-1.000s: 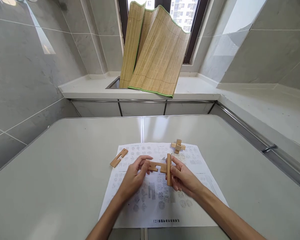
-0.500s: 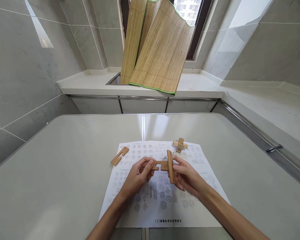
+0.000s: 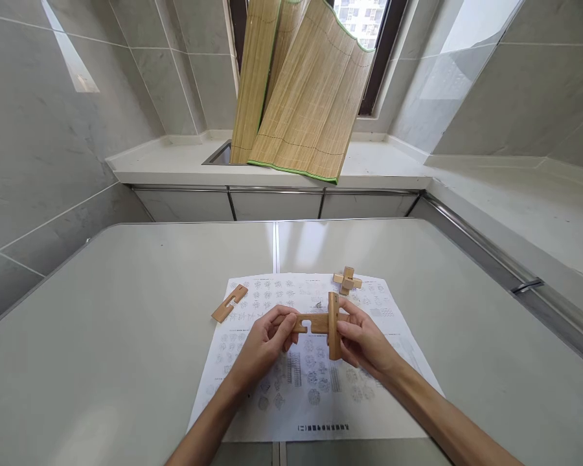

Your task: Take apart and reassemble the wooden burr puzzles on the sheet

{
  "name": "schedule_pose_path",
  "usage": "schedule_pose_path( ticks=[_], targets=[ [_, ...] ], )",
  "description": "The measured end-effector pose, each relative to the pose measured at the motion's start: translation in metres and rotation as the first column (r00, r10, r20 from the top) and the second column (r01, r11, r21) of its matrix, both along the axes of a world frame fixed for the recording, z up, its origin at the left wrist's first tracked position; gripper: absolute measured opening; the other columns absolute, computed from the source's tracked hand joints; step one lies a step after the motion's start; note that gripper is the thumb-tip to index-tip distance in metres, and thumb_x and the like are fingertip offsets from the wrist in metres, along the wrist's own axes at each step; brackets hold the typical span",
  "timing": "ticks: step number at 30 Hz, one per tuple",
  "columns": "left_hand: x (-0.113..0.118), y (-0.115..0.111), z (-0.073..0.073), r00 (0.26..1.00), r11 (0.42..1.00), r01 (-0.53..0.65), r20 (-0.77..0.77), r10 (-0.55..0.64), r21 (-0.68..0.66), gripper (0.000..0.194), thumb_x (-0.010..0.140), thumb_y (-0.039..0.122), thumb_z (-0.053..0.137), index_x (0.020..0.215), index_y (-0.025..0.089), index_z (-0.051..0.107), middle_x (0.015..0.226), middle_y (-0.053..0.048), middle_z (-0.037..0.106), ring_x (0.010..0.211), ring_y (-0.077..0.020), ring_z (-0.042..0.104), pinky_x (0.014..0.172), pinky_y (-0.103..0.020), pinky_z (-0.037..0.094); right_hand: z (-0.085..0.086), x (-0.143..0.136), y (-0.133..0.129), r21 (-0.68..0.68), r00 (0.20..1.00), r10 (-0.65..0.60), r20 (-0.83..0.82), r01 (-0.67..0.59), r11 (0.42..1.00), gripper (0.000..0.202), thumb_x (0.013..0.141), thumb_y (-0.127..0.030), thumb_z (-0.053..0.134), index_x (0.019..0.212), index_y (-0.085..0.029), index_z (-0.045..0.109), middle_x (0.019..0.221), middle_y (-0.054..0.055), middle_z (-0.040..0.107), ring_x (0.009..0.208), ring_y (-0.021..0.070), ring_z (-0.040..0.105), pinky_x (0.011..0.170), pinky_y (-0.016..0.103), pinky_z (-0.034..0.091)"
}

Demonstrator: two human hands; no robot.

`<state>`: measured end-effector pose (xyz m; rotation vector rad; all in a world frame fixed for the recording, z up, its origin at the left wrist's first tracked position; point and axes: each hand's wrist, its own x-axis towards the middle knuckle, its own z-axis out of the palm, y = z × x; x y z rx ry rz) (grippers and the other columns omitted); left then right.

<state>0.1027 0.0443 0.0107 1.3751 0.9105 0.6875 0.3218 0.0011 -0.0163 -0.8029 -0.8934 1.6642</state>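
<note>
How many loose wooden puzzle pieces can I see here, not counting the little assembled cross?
3: two crossed in the hands, the flat piece in the left hand, the upright piece in the right hand; one notched piece lies left of the paper sheet.

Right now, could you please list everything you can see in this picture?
Crossed slats: two, tan wood, held above the sheet.
Loose slat: one, tan, on the table left of the sheet.
Burr: one, tan, at the sheet's far edge.
Sheet: one, white with printed diagrams, on the table.
Table: one, pale grey.
Mats: bamboo with green edging, leaning at the window.
Left hand: pinches the level slat's left end.
Right hand: grips the upright slat.
</note>
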Motion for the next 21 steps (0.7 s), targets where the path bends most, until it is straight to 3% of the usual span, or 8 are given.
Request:
schedule_pose_path(
  ticks=[4, 7, 10, 13, 15, 18, 21],
  targets=[
    [-0.001, 0.0, 0.003, 1.0, 1.0, 0.003, -0.002, -0.003, 0.014, 0.036, 0.1, 0.055, 0.058, 0.102, 0.02, 0.066, 0.071, 0.003, 0.054, 0.065, -0.0122, 0.046, 0.063, -0.024, 0.038, -0.006, 0.002, 0.001, -0.043, 0.999, -0.01, -0.052, 0.008, 0.999, 0.04, 0.083, -0.045, 0.083, 0.1, -0.023, 0.054, 0.056, -0.008, 0.06, 0.03, 0.0048, 0.037, 0.034, 0.017, 0.027],
    [-0.003, 0.002, 0.005, 0.997, 0.997, -0.065, -0.042, 0.066, 0.036, 0.035, 0.101, 0.054, 0.057, 0.103, 0.02, 0.066, 0.069, 0.003, 0.055, 0.062, -0.0121, 0.047, 0.062, -0.024, 0.039, -0.006, 0.005, 0.001, -0.066, 0.995, -0.004, -0.097, -0.003, 0.998, 0.037, 0.081, -0.043, 0.082, 0.095, -0.024, 0.053, 0.057, -0.009, 0.057, 0.031, 0.0046, 0.036, 0.031, 0.017, 0.025],
    [-0.006, 0.005, 0.004, 0.973, 0.975, -0.197, -0.1, 0.207, 0.103, 0.036, 0.1, 0.055, 0.056, 0.1, 0.021, 0.064, 0.071, 0.002, 0.062, 0.062, -0.0134, 0.052, 0.062, -0.025, 0.041, 0.001, 0.003, 0.001, -0.02, 0.999, -0.032, 0.009, 0.032, 0.999, 0.038, 0.085, -0.041, 0.078, 0.111, -0.024, 0.055, 0.064, -0.006, 0.064, 0.034, 0.0059, 0.042, 0.034, 0.018, 0.032],
    [-0.007, 0.006, -0.001, 0.93, 0.933, -0.266, -0.19, 0.314, 0.242, 0.034, 0.099, 0.055, 0.058, 0.099, 0.021, 0.063, 0.075, 0.0, 0.068, 0.068, -0.0165, 0.06, 0.064, -0.027, 0.044, 0.008, -0.004, 0.0, 0.029, 0.973, -0.09, 0.213, 0.086, 0.996, 0.055, 0.088, -0.036, 0.074, 0.134, -0.026, 0.047, 0.072, -0.005, 0.069, 0.04, 0.0086, 0.052, 0.043, 0.021, 0.045],
    [-0.006, 0.005, -0.005, 0.897, 0.9, -0.247, -0.268, 0.353, 0.358, 0.031, 0.1, 0.052, 0.057, 0.1, 0.022, 0.062, 0.075, 0.001, 0.07, 0.066, -0.0173, 0.061, 0.063, -0.028, 0.044, 0.009, -0.008, -0.001, 0.033, 0.931, -0.121, 0.344, 0.117, 0.993, 0.058, 0.089, -0.033, 0.07, 0.139, -0.026, 0.043, 0.07, -0.006, 0.068, 0.044, 0.0112, 0.057, 0.048, 0.024, 0.049],
    [-0.005, 0.002, -0.011, 0.85, 0.853, -0.149, -0.375, 0.369, 0.5, 0.027, 0.102, 0.048, 0.053, 0.104, 0.022, 0.061, 0.069, 0.003, 0.064, 0.06, -0.0173, 0.057, 0.06, -0.029, 0.042, 0.006, -0.012, -0.001, 0.036, 0.847, -0.138, 0.514, 0.14, 0.99, 0.043, 0.091, -0.032, 0.062, 0.132, -0.024, 0.051, 0.059, -0.007, 0.063, 0.047, 0.0149, 0.058, 0.05, 0.026, 0.049],
    [-0.005, 0.0, -0.016, 0.829, 0.813, -0.033, -0.439, 0.348, 0.581, 0.025, 0.102, 0.045, 0.052, 0.109, 0.022, 0.062, 0.069, 0.002, 0.061, 0.064, -0.0193, 0.058, 0.062, -0.03, 0.044, 0.002, -0.013, -0.001, 0.124, 0.71, -0.202, 0.675, 0.161, 0.979, 0.034, 0.092, -0.031, 0.057, 0.124, -0.023, 0.059, 0.058, -0.006, 0.061, 0.048, 0.0163, 0.056, 0.05, 0.027, 0.046]
  ],
)
